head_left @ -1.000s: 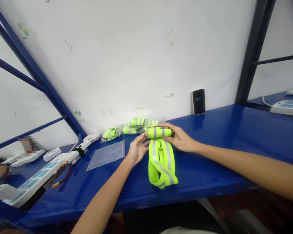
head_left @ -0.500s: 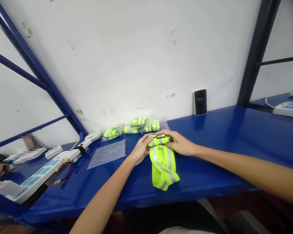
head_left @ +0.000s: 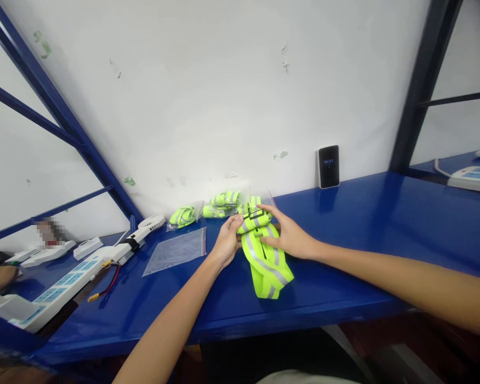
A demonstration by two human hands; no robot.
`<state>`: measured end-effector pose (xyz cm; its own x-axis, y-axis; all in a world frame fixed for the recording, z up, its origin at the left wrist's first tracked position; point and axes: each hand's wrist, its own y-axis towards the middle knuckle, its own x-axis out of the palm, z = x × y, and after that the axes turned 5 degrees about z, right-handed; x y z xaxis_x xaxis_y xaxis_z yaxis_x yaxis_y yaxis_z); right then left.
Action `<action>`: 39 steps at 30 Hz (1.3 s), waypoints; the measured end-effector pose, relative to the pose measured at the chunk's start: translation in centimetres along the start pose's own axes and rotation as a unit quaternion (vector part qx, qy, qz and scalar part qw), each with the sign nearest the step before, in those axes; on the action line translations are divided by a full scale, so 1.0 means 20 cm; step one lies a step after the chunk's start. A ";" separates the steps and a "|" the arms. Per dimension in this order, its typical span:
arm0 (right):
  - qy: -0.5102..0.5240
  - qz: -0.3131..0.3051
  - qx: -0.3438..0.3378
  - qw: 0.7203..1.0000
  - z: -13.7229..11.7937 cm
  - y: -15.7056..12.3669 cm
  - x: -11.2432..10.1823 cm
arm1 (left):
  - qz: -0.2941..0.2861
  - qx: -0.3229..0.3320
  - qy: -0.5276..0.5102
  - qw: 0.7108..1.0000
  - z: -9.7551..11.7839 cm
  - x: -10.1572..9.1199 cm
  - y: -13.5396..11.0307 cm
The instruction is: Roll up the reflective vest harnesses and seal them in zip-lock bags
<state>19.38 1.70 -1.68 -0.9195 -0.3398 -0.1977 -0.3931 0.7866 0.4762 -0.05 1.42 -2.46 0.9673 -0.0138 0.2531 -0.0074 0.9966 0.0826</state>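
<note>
A fluorescent yellow-green reflective strap (head_left: 266, 261) with silver stripes is partly rolled up, its loose loops lying on the blue table. My left hand (head_left: 227, 240) is closed on the left end of the roll, thumb on top. From the other side my right hand (head_left: 292, 232) holds it more loosely, fingers on the roll's upper edge and thumb against the hanging loops. Black buckle pieces show on top of the roll. Just left of my left hand lies a flat clear zip bag (head_left: 176, 252) with a red seal line.
Bagged reflective straps (head_left: 224, 204) sit by the wall. On the left are a long white power strip (head_left: 64, 290), a small white fan (head_left: 152, 222) and a red-black cable (head_left: 111, 282). A dark-screened device (head_left: 328, 167) leans on the wall. Another person's hand (head_left: 0, 278) is at far left.
The roll has shifted slightly left and tilted, and the loose loops have been drawn up a little. My right thumb has come to the front of the strap.
</note>
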 end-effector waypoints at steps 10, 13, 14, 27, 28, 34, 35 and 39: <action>-0.133 0.119 -0.066 0.982 0.06 0.02 0.05 | -0.003 -0.046 -0.043 0.998 -0.03 0.04 -0.01; -0.124 0.125 -0.072 0.982 0.06 0.01 0.05 | -0.008 -0.043 -0.053 0.998 -0.03 0.05 -0.01; -0.119 0.128 -0.074 0.982 0.06 0.02 0.05 | -0.008 -0.037 -0.056 0.998 -0.03 0.05 -0.02; 0.228 0.040 0.258 0.938 -0.03 0.05 -0.03 | -0.036 0.023 -0.046 0.998 0.05 0.00 -0.04; 0.224 0.025 0.272 0.936 -0.02 0.05 -0.04 | -0.039 0.026 -0.045 0.998 0.05 0.00 -0.05; 0.191 -0.001 0.258 0.947 0.01 0.05 -0.03 | -0.056 0.033 -0.035 0.997 0.05 0.00 -0.05; 0.173 0.000 0.245 0.954 0.01 0.05 -0.03 | -0.063 0.037 -0.039 0.997 0.05 -0.01 -0.05; 0.101 0.000 0.202 0.974 0.02 0.03 -0.04 | -0.077 0.031 -0.042 0.996 0.03 -0.02 -0.04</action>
<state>19.86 2.65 -1.48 -0.9153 -0.4027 -0.0063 -0.4016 0.9112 0.0917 -0.61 0.55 -1.99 0.9337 -0.1758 0.3119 0.1218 0.9752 0.1848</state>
